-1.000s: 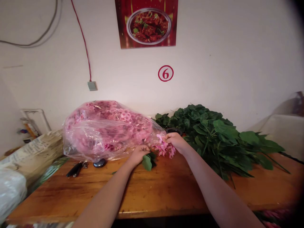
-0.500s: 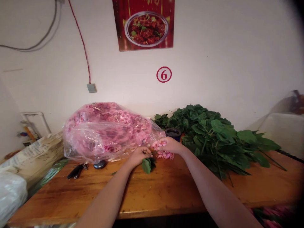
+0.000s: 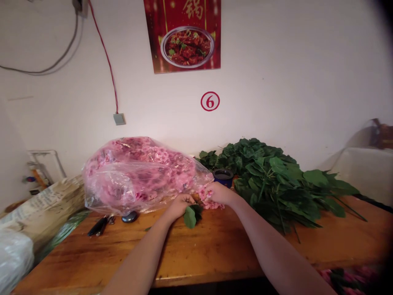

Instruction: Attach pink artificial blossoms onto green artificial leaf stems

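The right hand (image 3: 220, 194) partly hides the pink blossoms (image 3: 213, 205).

A single wide view looks out from the person's head, facing forward and down over the worktop (image 3: 215, 250) toward the wall (image 3: 282, 106). The forearms (image 3: 270, 241) rise from the bottom edge, leading to the left hand (image 3: 178, 206) and right hand (image 3: 220, 194) just below centre, fairly near. The top edge crops the poster (image 3: 187, 47); darkness rims the right side.

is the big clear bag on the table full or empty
Mostly full: pink flowers show through the bag and bulge it out along most of its length.
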A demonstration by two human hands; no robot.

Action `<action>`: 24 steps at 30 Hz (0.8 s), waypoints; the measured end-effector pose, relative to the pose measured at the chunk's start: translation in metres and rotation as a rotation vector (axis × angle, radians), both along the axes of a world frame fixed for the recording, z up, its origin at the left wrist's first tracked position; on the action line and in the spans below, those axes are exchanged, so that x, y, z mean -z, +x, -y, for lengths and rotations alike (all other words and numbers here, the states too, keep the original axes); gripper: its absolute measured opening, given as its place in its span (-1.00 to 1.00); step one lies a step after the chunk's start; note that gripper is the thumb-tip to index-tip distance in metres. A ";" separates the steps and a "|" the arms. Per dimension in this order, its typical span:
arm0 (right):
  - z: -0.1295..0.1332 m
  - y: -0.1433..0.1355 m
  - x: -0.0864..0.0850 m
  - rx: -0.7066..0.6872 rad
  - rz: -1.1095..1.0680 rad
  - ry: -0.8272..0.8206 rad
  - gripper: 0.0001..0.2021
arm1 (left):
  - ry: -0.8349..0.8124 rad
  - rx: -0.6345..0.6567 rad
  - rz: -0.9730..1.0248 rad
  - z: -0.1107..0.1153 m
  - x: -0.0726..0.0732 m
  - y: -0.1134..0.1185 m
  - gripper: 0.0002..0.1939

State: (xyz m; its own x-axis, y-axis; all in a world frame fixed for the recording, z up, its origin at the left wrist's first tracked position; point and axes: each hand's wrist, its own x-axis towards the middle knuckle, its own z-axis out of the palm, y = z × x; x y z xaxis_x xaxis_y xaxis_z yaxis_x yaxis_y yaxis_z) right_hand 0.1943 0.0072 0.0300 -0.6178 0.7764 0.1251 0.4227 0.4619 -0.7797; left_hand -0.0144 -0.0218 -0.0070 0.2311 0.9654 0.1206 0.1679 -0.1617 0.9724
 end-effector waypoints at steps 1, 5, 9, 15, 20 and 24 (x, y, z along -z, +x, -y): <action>0.000 -0.001 0.002 -0.026 -0.013 -0.012 -0.86 | 0.000 -0.001 -0.004 0.001 0.000 0.000 -0.96; -0.003 -0.005 0.010 -0.084 -0.053 -0.013 -0.79 | -0.016 0.004 -0.025 0.002 0.000 0.002 -0.97; -0.010 -0.005 0.014 -0.049 0.009 0.104 -0.81 | -0.023 0.015 -0.048 0.003 -0.002 0.003 -0.97; -0.019 -0.005 0.015 -0.059 0.061 0.285 -0.82 | 0.009 0.051 -0.054 0.005 -0.001 0.002 -0.90; -0.024 -0.006 0.022 -0.057 0.029 0.138 -0.85 | 0.059 0.043 -0.102 0.003 0.002 0.002 -0.89; -0.028 -0.007 0.026 -0.056 0.020 0.140 -0.86 | 0.067 0.029 -0.112 0.003 0.002 0.003 -0.90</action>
